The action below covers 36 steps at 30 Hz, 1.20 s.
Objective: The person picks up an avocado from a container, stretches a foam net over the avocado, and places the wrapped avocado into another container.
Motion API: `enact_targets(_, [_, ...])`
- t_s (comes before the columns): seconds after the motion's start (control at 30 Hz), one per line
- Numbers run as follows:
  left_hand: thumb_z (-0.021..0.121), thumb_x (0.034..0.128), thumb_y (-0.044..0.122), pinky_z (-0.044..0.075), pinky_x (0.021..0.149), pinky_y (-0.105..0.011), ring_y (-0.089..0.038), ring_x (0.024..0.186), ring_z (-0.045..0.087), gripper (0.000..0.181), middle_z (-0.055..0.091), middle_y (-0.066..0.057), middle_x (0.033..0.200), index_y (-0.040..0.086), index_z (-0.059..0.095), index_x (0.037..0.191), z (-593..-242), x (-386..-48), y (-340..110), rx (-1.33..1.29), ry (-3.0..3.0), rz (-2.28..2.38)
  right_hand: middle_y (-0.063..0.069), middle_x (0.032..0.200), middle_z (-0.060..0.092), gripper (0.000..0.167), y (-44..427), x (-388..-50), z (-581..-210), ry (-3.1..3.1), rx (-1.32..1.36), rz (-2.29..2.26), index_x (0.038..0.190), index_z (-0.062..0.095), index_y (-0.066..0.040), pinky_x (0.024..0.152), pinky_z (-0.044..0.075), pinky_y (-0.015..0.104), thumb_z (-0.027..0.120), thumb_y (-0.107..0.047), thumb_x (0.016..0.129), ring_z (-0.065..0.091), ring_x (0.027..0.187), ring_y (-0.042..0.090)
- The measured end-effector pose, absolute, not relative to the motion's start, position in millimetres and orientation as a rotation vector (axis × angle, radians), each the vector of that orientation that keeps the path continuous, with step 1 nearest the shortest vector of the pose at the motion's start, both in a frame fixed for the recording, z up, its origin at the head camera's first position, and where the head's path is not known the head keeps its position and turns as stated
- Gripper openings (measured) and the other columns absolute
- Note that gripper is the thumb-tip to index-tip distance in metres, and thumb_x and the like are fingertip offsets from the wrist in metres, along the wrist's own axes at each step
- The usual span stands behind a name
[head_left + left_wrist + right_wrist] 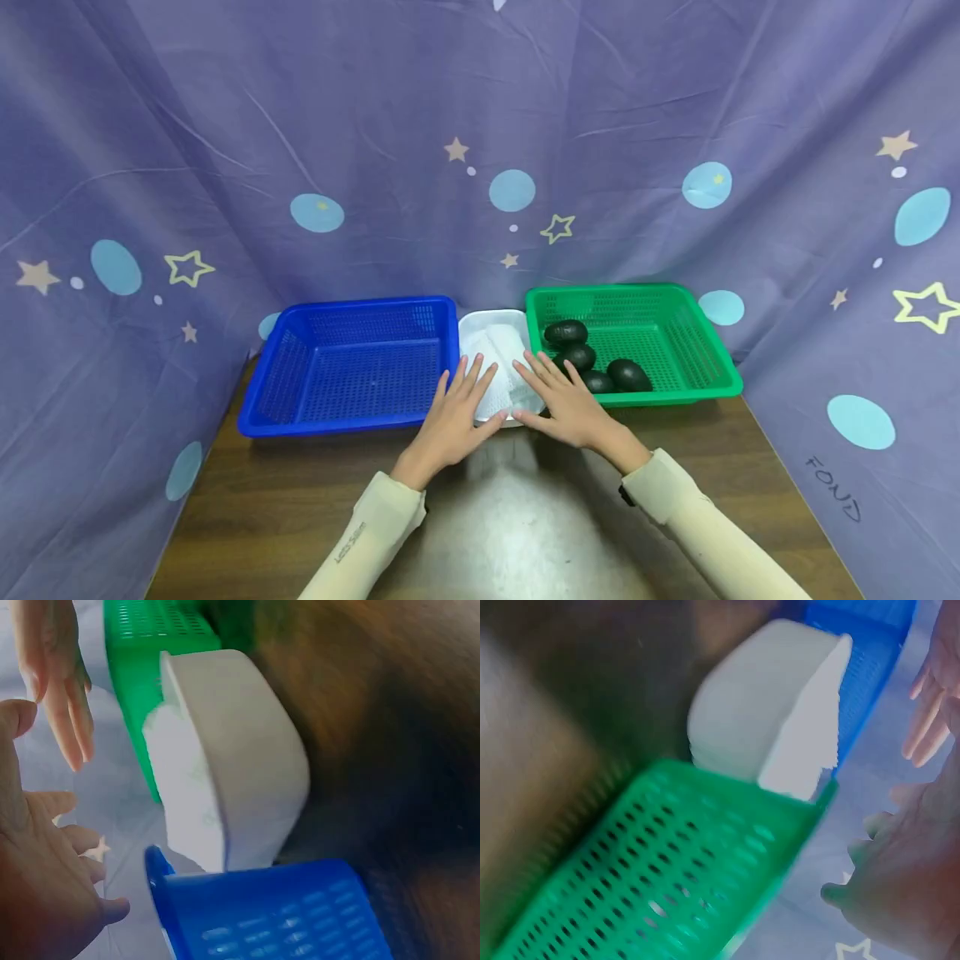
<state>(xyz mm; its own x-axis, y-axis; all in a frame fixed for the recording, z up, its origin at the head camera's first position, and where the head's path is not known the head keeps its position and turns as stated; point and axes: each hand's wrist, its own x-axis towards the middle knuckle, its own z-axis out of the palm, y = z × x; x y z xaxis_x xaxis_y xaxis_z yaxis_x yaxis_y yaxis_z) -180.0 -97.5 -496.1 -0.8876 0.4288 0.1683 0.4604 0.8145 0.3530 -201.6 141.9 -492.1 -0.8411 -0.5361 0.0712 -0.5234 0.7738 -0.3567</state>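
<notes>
A white tub (474, 319) stands between two baskets, holding a pile of white, net-like material (504, 346). My left hand (452, 419) hovers over the tub's left side, fingers spread and holding nothing. On the other side, my right hand (573, 410) spreads its fingers above the tub's right part and the near left corner of the green basket (675, 333). Several dark avocados (628, 376) lie in that basket's left half, partly hidden by the right hand. In the left wrist view both hands appear above the tub (255, 742), apart from each other.
A blue basket (375, 375) sits left of the tub, nothing seen inside. The wooden table (510, 533) extends toward me. A purple curtain (390, 150) with stars and dots closes off the back and both sides.
</notes>
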Motion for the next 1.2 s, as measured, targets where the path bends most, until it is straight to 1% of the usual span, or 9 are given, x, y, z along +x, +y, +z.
enact_targets(0.27, [0.046, 0.1047, 0.049, 0.019, 0.124, -0.064, -0.042, 0.156, 0.015, 0.071, 0.021, -0.019, 0.168, 0.013, 0.024, 0.162, -484.2, -190.7, -81.9, -0.657, -2.876, -0.777, -0.002, 0.173, 0.006, 0.079, 155.9, -226.8, -454.6, 2.877, -0.856, -0.581, 0.164, 0.014, -0.029, 0.127, 0.002, 0.062, 0.048, -0.062, 0.101, 0.001, 0.160, 0.023])
enact_targets(0.37, [0.050, 0.1041, 0.046, 0.023, 0.125, -0.060, -0.041, 0.155, 0.020, 0.072, 0.024, -0.022, 0.166, 0.010, 0.026, 0.161, -478.7, -194.6, -74.8, -0.592, -2.875, -0.903, -0.001, 0.173, 0.006, 0.079, 162.7, -235.5, -443.5, 2.862, -0.848, -0.595, 0.164, 0.015, -0.027, 0.126, 0.003, 0.064, 0.046, -0.063, 0.101, 0.002, 0.160, 0.025])
enact_targets(0.5, [0.057, 0.1013, 0.037, 0.035, 0.120, -0.055, -0.041, 0.147, 0.039, 0.070, 0.038, -0.024, 0.160, 0.004, 0.033, 0.158, -471.7, -201.1, -62.4, -0.445, -2.838, -1.127, 0.002, 0.173, 0.007, 0.078, 172.3, -247.9, -428.9, 2.850, -0.825, -0.610, 0.164, 0.016, -0.028, 0.126, 0.003, 0.065, 0.046, -0.063, 0.101, 0.003, 0.160, 0.027])
enact_targets(0.63, [0.060, 0.0988, 0.031, 0.049, 0.108, -0.052, -0.038, 0.129, 0.059, 0.063, 0.057, -0.023, 0.145, 0.001, 0.042, 0.151, -466.1, -209.0, -48.9, -0.257, -2.800, -1.421, 0.006, 0.172, 0.015, 0.077, 181.4, -263.2, -411.7, 2.824, -0.793, -0.600, 0.164, 0.019, -0.027, 0.125, 0.007, 0.066, 0.050, -0.060, 0.101, 0.007, 0.160, 0.030])
enact_targets(0.73, [0.060, 0.0967, 0.026, 0.056, 0.097, -0.047, -0.037, 0.115, 0.068, 0.056, 0.068, -0.023, 0.129, -0.001, 0.050, 0.145, -463.2, -215.3, -39.6, -0.089, -2.760, -1.662, 0.010, 0.169, 0.025, 0.075, 188.3, -277.0, -400.3, 2.773, -0.760, -0.575, 0.163, 0.024, -0.023, 0.124, 0.019, 0.065, 0.055, -0.053, 0.101, 0.020, 0.157, 0.035])
enact_targets(0.83, [0.058, 0.0948, 0.018, 0.061, 0.089, -0.040, -0.038, 0.107, 0.070, 0.051, 0.071, -0.025, 0.120, -0.004, 0.054, 0.141, -462.3, -221.9, -31.7, 0.063, -2.694, -1.907, 0.015, 0.163, 0.037, 0.072, 195.4, -291.9, -392.3, 2.687, -0.693, -0.546, 0.161, 0.030, -0.017, 0.118, 0.034, 0.062, 0.059, -0.045, 0.101, 0.036, 0.149, 0.038])
enact_targets(0.9, [0.056, 0.0943, 0.013, 0.062, 0.085, -0.036, -0.041, 0.107, 0.070, 0.050, 0.069, -0.029, 0.119, -0.008, 0.053, 0.140, -463.3, -227.4, -27.5, 0.128, -2.652, -2.042, 0.020, 0.159, 0.042, 0.070, 200.5, -301.9, -388.7, 2.616, -0.641, -0.525, 0.159, 0.033, -0.012, 0.114, 0.041, 0.059, 0.061, -0.041, 0.101, 0.043, 0.144, 0.040])
enact_targets(1.03, [0.054, 0.0944, 0.007, 0.063, 0.084, -0.034, -0.043, 0.111, 0.068, 0.049, 0.066, -0.034, 0.122, -0.012, 0.051, 0.139, -465.4, -238.7, -20.3, 0.216, -2.609, -2.202, 0.027, 0.156, 0.042, 0.069, 210.4, -320.3, -385.1, 2.490, -0.545, -0.430, 0.157, 0.034, -0.007, 0.112, 0.043, 0.059, 0.063, -0.035, 0.101, 0.043, 0.143, 0.043])
enact_targets(1.2, [0.056, 0.0939, 0.006, 0.062, 0.087, -0.035, -0.039, 0.110, 0.069, 0.037, 0.066, -0.031, 0.122, -0.011, 0.060, 0.126, -468.0, -250.7, -11.3, 0.328, -2.598, -2.292, 0.024, 0.163, 0.029, 0.077, 224.6, -336.3, -385.9, 2.416, -0.440, -0.306, 0.158, 0.033, -0.007, 0.113, 0.040, 0.062, 0.068, -0.038, 0.097, 0.035, 0.147, 0.045])
